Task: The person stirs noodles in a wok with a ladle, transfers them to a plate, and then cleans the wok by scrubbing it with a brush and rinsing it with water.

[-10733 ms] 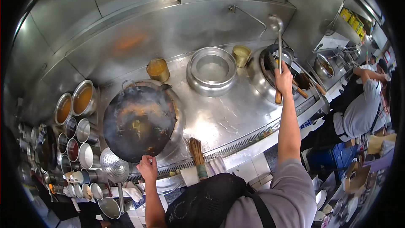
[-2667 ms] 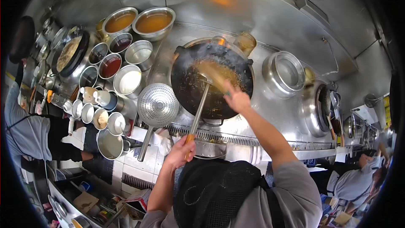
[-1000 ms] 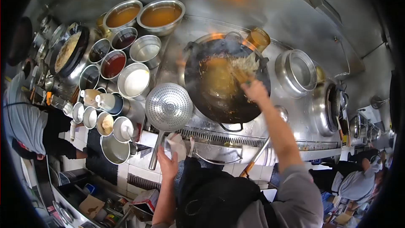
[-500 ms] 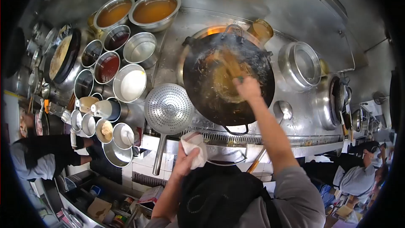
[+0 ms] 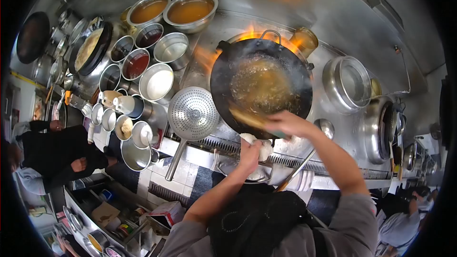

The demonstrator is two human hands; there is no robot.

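A black wok [image 5: 223, 88] sits over a burner with flames rising behind it. Murky, bubbling liquid [image 5: 262, 83] fills its middle, and steam drifts off. My right hand [image 5: 289, 124] is closed around a bamboo wok brush [image 5: 243, 116], which is smeared by motion and lies across the near side of the wok. Just below, at the wok's near rim, my left hand [image 5: 250, 156] grips a folded white cloth [image 5: 265, 151]. The cloth and hand cover the wok's near handle.
Left of the wok lies a large perforated strainer [image 5: 193, 113]. Beyond it stand several metal pots of sauces and two bowls of amber liquid [image 5: 191, 10]. A ladle [image 5: 323, 127] rests at the right, near stacked steel basins [image 5: 346, 82]. Another person [image 5: 62, 157] stands at left.
My right hand has drawn the brush from the wok's middle to its near side. My left hand has brought the cloth up and right to the near rim. Flames behind are larger.
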